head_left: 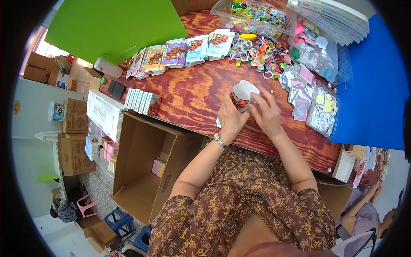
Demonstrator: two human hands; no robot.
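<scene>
Above the near middle of the table I hold a small printed carton (239, 102), its white inner flaps standing up at the top. My left hand (231, 115) is closed around its left side, with a wristwatch on that wrist. On the other side, the bent fingers of my right hand (266, 112) grip the carton's right edge. A pale blue edge (218, 123) of something flat shows beside my left hand. Beyond the hands lie fanned stacks of flat printed cartons (174, 53) and a heap of small colourful plastic rings and trinkets (257, 49).
Finished-looking small boxes (141, 102) stand in a row at the left edge, above a large open cardboard box (143, 167). Cards (302, 90) and a tub of silvery packets (323, 111) lie right. Clear bins (257, 19) stand behind. Another person (364, 210) sits at lower right.
</scene>
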